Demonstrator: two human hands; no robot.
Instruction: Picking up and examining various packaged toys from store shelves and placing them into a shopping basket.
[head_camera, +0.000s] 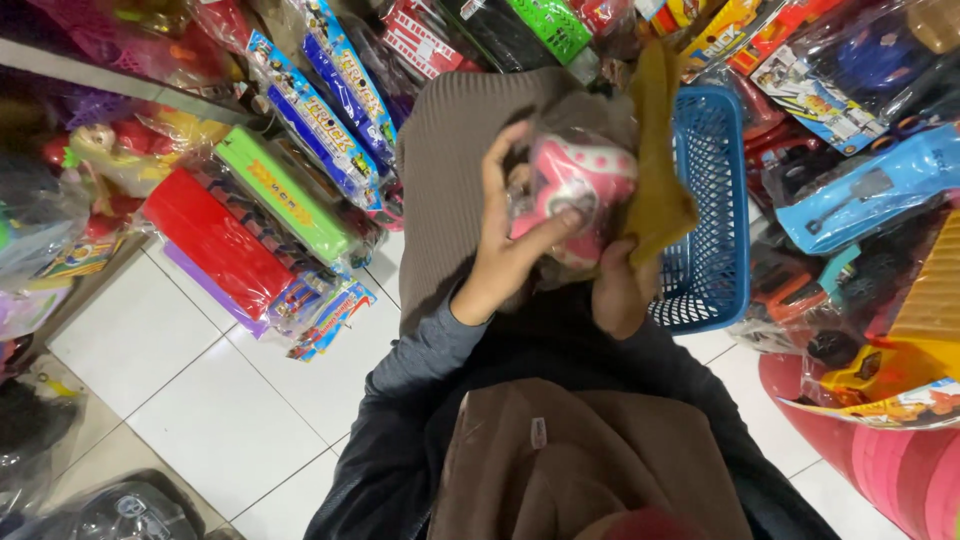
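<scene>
Pink toy (575, 190) in clear wrap, long axis tilted up-right.

A toy shop: packaged toys (300, 120) crowding shelves, blue shopping basket (712, 200), white tiled floor (200, 400).

A blue plastic basket (715, 215) sits on the white tiled floor (190, 390) amid packaged toy trucks (325, 110), a green box (283, 193), a red box (215, 240) and a bagged blue toy (870, 190)
</scene>
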